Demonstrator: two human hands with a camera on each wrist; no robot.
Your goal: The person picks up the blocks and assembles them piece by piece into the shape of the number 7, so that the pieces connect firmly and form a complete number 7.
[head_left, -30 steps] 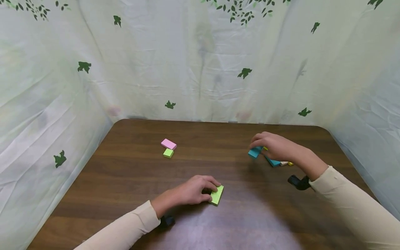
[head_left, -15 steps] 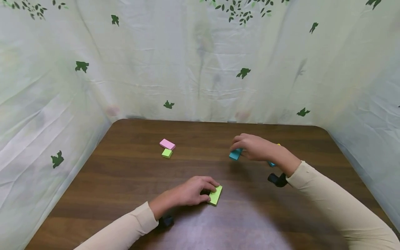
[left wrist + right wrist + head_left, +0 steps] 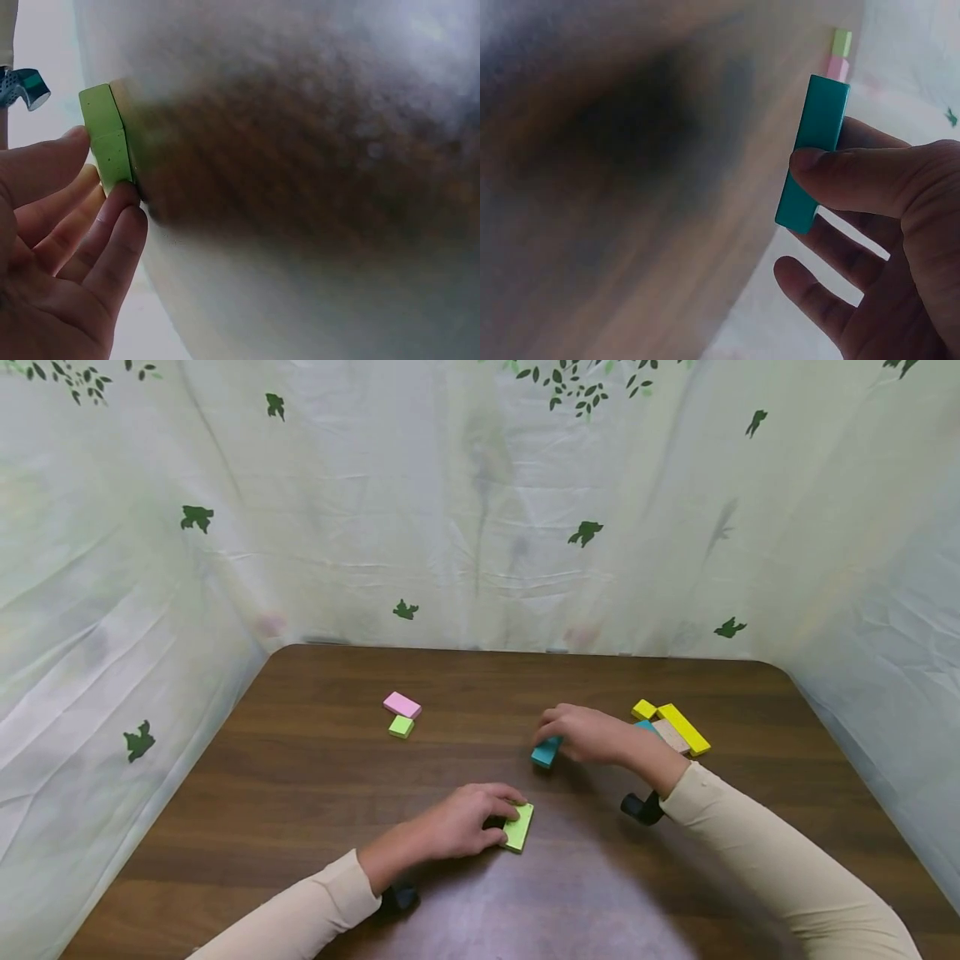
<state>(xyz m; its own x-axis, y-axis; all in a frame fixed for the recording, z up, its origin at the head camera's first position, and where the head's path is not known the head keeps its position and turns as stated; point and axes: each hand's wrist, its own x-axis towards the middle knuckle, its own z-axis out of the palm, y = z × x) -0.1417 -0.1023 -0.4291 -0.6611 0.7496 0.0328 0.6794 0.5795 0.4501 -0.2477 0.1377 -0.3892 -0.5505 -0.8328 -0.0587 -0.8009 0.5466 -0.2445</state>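
My left hand rests low over the front middle of the table, pinching a light green block between thumb and fingertips. In the left wrist view a faint line crosses that green block. Farther back and to the right, my right hand pinches a teal block. Seen from the right wrist, the long teal block has the thumb across its broad face and fingers behind it, while the lower finger stands away from it.
Right of the right hand lie a small yellow block, a long yellow block, a beige block and a partly hidden teal one. At the back left, a pink block touches a small green block. Pale curtains surround the wooden table.
My right hand has carried the teal block leftward from the cluster at the right, then lower and nearer me. More of the cluster now shows. The left hand has stayed on the green block.
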